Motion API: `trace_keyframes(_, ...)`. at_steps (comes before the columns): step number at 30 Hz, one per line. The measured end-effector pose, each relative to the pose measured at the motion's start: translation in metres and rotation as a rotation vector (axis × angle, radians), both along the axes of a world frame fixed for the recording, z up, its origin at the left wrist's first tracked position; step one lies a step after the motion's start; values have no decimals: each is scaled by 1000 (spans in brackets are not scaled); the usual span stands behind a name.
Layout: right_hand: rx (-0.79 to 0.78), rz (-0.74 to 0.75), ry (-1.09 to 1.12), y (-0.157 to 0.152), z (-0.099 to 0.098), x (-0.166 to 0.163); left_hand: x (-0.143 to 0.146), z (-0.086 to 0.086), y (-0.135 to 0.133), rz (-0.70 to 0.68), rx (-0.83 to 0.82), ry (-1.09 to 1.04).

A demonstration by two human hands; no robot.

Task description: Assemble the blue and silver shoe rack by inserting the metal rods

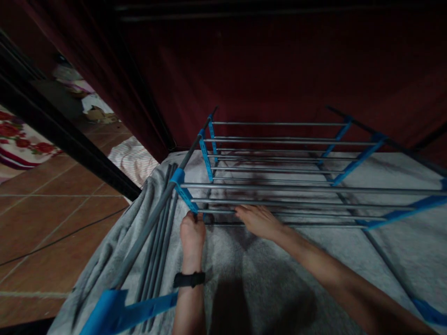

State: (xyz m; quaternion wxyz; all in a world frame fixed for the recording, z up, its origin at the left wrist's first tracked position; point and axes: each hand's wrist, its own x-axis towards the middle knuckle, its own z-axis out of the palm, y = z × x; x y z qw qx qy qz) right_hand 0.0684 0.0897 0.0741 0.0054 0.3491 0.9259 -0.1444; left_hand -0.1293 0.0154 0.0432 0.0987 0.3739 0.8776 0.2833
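A partly built rack (279, 188) of thin grey metal tubes and blue plastic brackets lies on a grey blanket. My left hand (193, 232), below a dark wristband, is closed at the lower end of a blue bracket (188, 199) on the rack's left side. My right hand (260, 221) reaches in from the right, its fingers curled around one of the lower cross tubes (220, 211). Its fingertips are partly hidden behind that tube. A thicker grey pole (150, 228) slants along the left side through the blue brackets.
Several loose grey tubes (159, 246) lie side by side left of my left hand. Another blue bracket (104, 311) sticks up at the lower left. A dark red panel (279, 70) stands behind the rack. Brown floor tiles (59, 228) and a cable lie beyond the blanket (279, 279).
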Motion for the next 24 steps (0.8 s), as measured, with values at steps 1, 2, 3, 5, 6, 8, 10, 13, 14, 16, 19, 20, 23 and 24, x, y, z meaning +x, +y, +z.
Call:
trace_keyframes(1, -1, 2, 9, 0, 0, 0, -2, -1, 0, -14, -2, 4)
trace_keyframes(2, -5, 6, 16, 1, 1, 0, -4, -3, 0, -35, -7, 9)
trace_keyframes(3, -12, 15, 19, 3, 1, -1, -6, -4, 1, -34, -17, 23)
trace_keyframes(5, -10, 42, 28, 6, 2, 0, -10, -6, 4, -6, -100, 55)
trace_keyframes(6, 15, 59, 40, 6, 2, 0, -12, -6, 5, -4, -140, 51)
trace_keyframes(8, 132, 94, 94, 1, 1, 3, -14, -4, 6, -40, -172, 36)
trace_keyframes(10, 278, 165, 164, -13, -5, 6, -13, 1, 5, -92, -179, 14)
trace_keyframes(13, 343, 293, 209, -37, -25, 11, -8, 9, 0, -111, -244, 18)
trace_keyframes(14, 320, 292, 204, -42, -34, 13, -6, 11, -1, -96, -292, 29)
trace_keyframes(16, 262, 182, 182, -45, -54, 15, -3, 12, -1, -68, -375, 62)
trace_keyframes(19, 184, 9, 145, -33, -77, 13, -4, 7, -1, -81, -385, 110)
trace_keyframes(20, 172, -8, 135, -28, -81, 11, -5, 3, 0, -94, -367, 130)
trace_keyframes(23, 147, -2, 109, -16, -83, 4, -10, -5, 1, -107, -355, 171)
trace_keyframes(24, 125, -4, 102, -14, -81, 2, -11, -7, 1, -107, -363, 175)
